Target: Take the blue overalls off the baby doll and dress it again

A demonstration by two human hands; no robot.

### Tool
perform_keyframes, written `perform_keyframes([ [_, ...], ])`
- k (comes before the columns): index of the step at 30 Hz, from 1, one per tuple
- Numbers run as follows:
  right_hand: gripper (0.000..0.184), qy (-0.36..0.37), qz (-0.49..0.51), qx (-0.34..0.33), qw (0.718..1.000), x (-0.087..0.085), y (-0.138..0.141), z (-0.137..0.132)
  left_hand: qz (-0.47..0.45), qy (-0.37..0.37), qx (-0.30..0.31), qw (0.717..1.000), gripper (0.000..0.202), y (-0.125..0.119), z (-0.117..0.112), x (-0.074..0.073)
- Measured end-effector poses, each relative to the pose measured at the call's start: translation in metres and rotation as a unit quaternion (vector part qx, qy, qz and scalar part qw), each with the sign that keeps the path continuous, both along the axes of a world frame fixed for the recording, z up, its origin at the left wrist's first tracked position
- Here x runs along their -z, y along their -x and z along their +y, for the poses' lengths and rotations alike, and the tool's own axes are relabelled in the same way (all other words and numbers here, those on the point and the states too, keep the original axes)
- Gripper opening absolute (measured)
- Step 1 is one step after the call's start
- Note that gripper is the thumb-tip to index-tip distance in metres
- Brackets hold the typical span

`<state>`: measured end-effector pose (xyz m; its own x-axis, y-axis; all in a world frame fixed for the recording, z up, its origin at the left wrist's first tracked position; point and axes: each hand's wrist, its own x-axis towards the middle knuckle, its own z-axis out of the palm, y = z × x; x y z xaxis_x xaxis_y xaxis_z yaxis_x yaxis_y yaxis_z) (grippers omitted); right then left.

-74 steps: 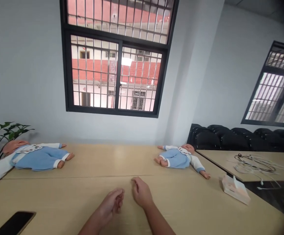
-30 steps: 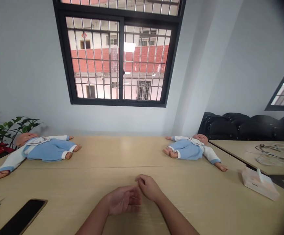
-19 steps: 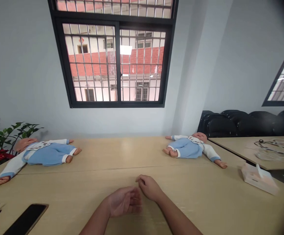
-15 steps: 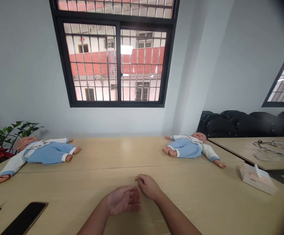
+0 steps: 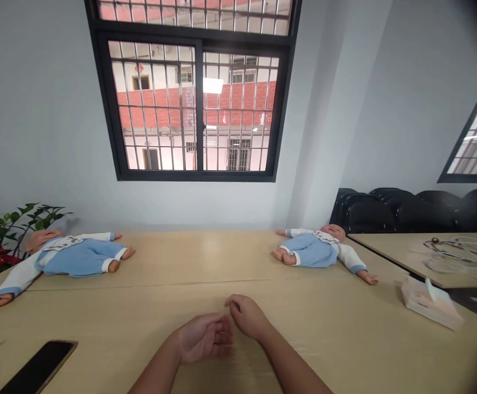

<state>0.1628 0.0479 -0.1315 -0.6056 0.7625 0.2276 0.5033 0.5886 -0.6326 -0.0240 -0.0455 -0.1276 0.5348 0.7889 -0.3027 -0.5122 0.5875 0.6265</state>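
The left hand [image 5: 205, 338] and right hand [image 5: 250, 317] rest side by side on the near middle of the pale wooden table [image 5: 345, 339]. Both are loosely curled, half open and hold nothing. The left baby doll [image 5: 69, 257] and right baby doll [image 5: 316, 250] lie along the far edge below a barred window [image 5: 197, 104]. A phone [image 5: 36, 368] lies near left.

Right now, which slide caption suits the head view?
Left hand and right hand close together over a table; two baby dolls lie beyond.

Bright window [image 5: 197, 106] daylight; dark vignette right, edges warped.
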Motion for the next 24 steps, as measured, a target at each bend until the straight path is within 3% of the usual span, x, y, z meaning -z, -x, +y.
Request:
perform_keyframes([
  [24,0.035,-0.010,-0.023,0.008,1.000,0.0014,-0.0002,-0.0007,0.024,0.001,0.001,1.000,0.025,-0.0017,-0.0014,-0.0016],
])
